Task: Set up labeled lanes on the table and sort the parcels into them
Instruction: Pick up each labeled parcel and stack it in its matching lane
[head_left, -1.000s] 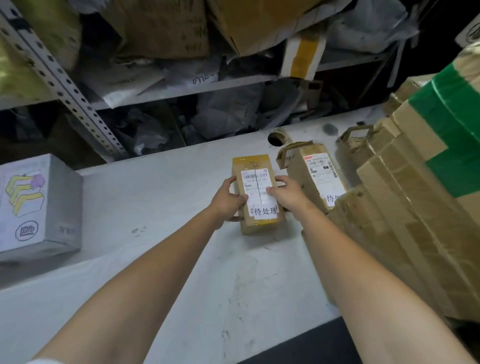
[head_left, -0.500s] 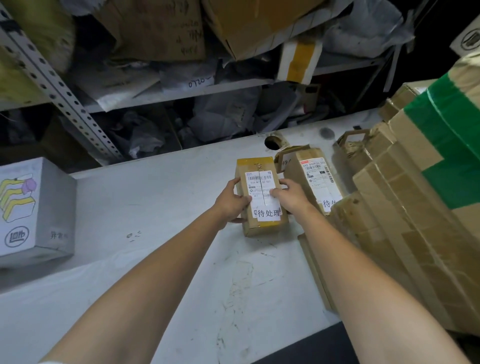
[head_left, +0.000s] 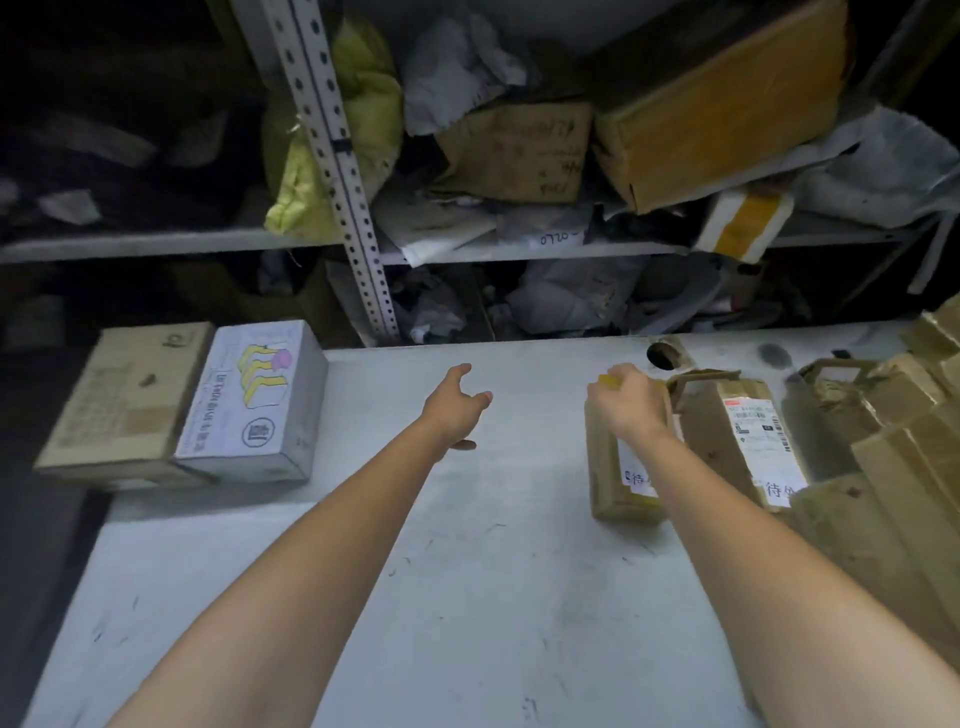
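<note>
Two hands: both reach out over the white, scuffed table (head_left: 467, 597).
Left hand (head_left: 454, 408): fingers spread and loose, grasping nothing, above the bare middle of the table toward its far edge.
Right hand (head_left: 626, 402): clamped over the far end of a narrow brown cardboard parcel with yellow tape and a white label (head_left: 618, 467); the parcel lies flat toward the table's right side.
Neighbouring parcel: a second brown cardboard parcel with a printed shipping label (head_left: 737, 436) lies just beside the first, on its right.
Right edge: a heap of taped brown cartons (head_left: 893, 483) crowds against that second parcel.
Left edge: a white carton printed with a yellow drawing (head_left: 254, 400) sits touching a plain brown carton (head_left: 124, 405), which overhangs the table's edge.
Shelves behind the table: a grey metal rack (head_left: 337, 156) crammed with a yellow bag, grey mailer bags and cardboard boxes.
</note>
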